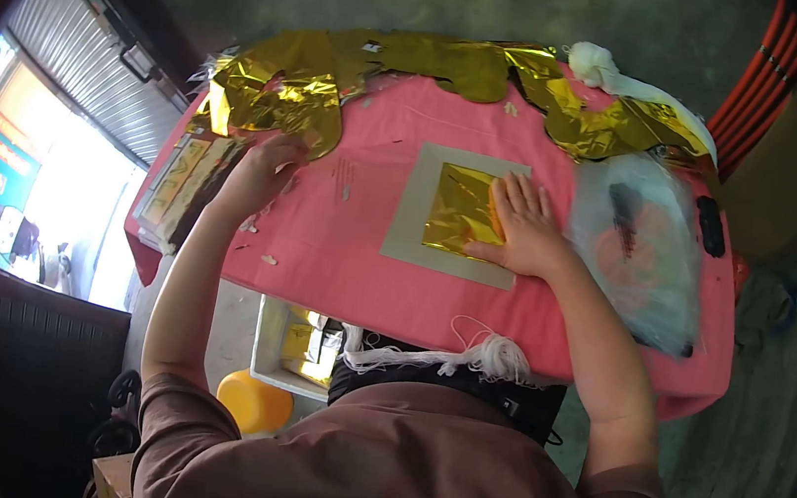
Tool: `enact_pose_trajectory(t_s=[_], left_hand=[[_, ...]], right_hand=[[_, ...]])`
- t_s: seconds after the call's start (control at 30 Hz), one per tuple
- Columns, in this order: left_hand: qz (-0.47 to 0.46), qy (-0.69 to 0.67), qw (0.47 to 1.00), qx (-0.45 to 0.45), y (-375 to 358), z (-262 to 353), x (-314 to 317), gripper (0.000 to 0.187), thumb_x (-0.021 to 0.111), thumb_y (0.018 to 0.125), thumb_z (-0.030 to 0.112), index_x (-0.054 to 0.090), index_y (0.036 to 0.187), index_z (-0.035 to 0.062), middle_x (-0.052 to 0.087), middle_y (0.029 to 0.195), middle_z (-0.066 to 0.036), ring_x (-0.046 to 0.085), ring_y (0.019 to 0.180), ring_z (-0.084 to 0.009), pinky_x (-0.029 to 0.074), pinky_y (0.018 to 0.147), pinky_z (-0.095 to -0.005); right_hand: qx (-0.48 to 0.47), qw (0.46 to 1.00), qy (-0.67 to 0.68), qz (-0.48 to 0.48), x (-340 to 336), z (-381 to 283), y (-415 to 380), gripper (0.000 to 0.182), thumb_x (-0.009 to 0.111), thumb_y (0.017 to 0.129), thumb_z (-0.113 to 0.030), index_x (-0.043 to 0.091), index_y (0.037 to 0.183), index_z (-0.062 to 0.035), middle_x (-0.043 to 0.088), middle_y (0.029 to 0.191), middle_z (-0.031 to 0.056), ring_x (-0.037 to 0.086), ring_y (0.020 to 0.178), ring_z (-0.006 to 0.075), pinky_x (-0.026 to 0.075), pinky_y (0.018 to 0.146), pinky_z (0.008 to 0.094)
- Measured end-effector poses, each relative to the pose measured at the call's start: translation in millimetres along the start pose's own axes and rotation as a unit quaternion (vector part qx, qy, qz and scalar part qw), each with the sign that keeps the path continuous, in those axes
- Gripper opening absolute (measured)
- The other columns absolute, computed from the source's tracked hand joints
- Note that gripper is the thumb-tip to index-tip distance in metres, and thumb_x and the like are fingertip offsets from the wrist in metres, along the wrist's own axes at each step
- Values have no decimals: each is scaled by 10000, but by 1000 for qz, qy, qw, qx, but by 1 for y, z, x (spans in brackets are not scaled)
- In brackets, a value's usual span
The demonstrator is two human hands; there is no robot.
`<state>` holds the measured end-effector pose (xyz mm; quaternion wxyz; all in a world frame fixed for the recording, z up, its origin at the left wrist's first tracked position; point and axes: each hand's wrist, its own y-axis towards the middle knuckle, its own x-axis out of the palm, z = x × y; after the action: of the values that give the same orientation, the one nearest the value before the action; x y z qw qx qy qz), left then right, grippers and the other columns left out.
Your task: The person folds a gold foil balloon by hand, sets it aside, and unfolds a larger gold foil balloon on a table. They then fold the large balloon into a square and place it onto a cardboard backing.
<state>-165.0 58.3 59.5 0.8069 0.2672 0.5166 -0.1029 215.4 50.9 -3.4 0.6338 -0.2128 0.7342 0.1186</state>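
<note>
My right hand (528, 233) lies flat with its fingers spread, pressing on the right part of a square of gold foil (458, 207). That foil rests on a grey-beige card (407, 215), which shows as a border around it. My left hand (268, 176) is at the left of the table, its fingers curled together beside the lower edge of a shiny gold foil sheet (283, 95). What its fingertips hold, if anything, I cannot make out. A stack of flat printed packets (182, 185) sits just left of that hand.
A pink cloth (318, 259) covers the table. Clear plastic bags (637, 249) lie at the right, near a black object (710, 226). White string (499, 358) hangs over the front edge. Below are a white bin (269, 368) and a yellow stool-like object (253, 403).
</note>
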Motion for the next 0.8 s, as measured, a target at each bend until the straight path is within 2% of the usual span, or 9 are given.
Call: enact_pose_trajectory(t_s=[0.13,0.17,0.23,0.33,0.4,0.47,0.53,0.63,0.8], left_hand=[[-67,188,980,5,-25,-24,-18,203,537,723,-45,619,895,26,553,1172,-78,527,1083,-276,448,877,-373],[-67,190,980,1,-27,-24,-21,203,537,723,-45,619,895,26,553,1172,-78,527,1083,-276,448,877,-373],[-58,286,953,78,-26,-22,-26,194,539,747,-1,628,912,49,554,1185,-56,502,1111,-261,439,876,-381],[-9,349,936,30,-18,0,-22,195,565,753,39,631,934,66,553,1197,-48,487,1121,-250,430,868,-388],[-42,366,929,-29,-9,25,3,253,525,793,115,620,1026,82,521,1234,-81,516,1062,-245,410,906,-386],[-68,156,985,33,-7,34,42,256,589,802,164,613,1031,52,530,1240,-100,471,1149,-262,407,907,-402],[-88,75,992,50,-6,59,72,379,552,860,244,553,1166,21,484,1294,-149,420,1219,-290,356,984,-409],[-69,26,996,52,-6,73,84,482,493,901,306,463,1270,-2,428,1345,-177,359,1275,-323,277,1052,-442],[-112,24,990,81,-12,83,75,515,460,908,349,439,1291,4,401,1367,-184,313,1307,-338,208,1079,-488]], right_hand=[[7,1000,0,-13,-2,0,-1,1093,491,717,-733,93,1438,-15,80,1496,201,30,1397,315,22,1117,451],[10,1000,1,-13,-1,0,-1,1097,481,715,-743,94,1439,-16,80,1497,199,26,1398,312,18,1118,445],[6,1000,3,-12,0,1,-1,1100,476,713,-748,94,1438,-14,79,1497,201,25,1397,314,17,1118,443],[6,1000,-3,-16,0,1,0,1106,470,712,-755,91,1438,-11,76,1496,206,25,1397,318,15,1118,441],[6,1000,-12,-20,1,1,0,1108,469,711,-756,90,1437,-10,75,1495,209,27,1396,320,14,1118,442],[5,1000,-3,-11,1,2,0,1113,470,709,-758,90,1436,-7,78,1493,215,32,1395,324,13,1117,445],[5,1000,-2,-12,-1,1,0,1114,471,708,-758,90,1436,-7,77,1493,215,32,1395,325,13,1117,445],[4,1000,5,-10,0,3,-1,1115,471,707,-759,91,1436,-6,77,1492,218,34,1396,323,13,1117,445],[8,1000,-11,-11,-1,0,0,1113,465,707,-763,91,1437,-10,77,1493,215,35,1397,316,13,1117,443]])
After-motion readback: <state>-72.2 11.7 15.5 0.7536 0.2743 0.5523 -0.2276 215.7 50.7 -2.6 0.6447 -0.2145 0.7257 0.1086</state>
